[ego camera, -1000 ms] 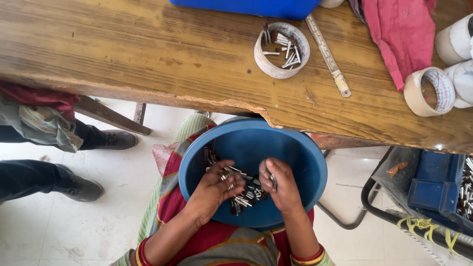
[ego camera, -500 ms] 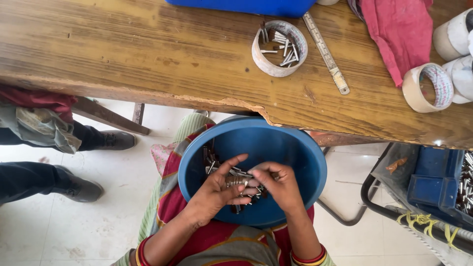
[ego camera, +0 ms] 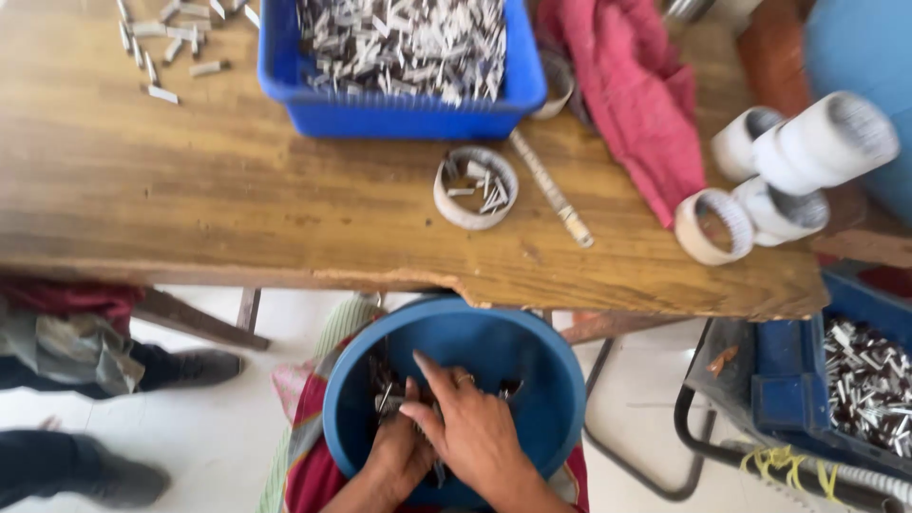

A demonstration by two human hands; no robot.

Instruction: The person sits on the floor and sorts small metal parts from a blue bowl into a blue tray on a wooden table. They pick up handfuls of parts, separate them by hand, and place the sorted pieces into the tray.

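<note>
A round blue bowl (ego camera: 551, 380) rests on my lap, below the edge of a wooden table (ego camera: 237, 199). Small dark metal pieces (ego camera: 388, 389) lie in its bottom. Both hands are inside the bowl. My right hand (ego camera: 470, 432) lies on top, fingers stretched toward the left, covering part of my left hand (ego camera: 399, 451). My left hand is down among the metal pieces; I cannot see whether its fingers grip any.
On the table stand a blue crate (ego camera: 399, 95) full of small metal parts, a white ring (ego camera: 475, 187) with a few parts inside, a thin stick (ego camera: 551, 188), a red cloth (ego camera: 636, 95) and tape rolls (ego camera: 779, 171). Another person's legs (ego camera: 85, 361) are at left. A blue bin (ego camera: 855, 389) stands at right.
The view has tilted up and closer, showing more of the table and the blue crate. My right hand has moved over my left hand; both have sunk lower in the bowl.
</note>
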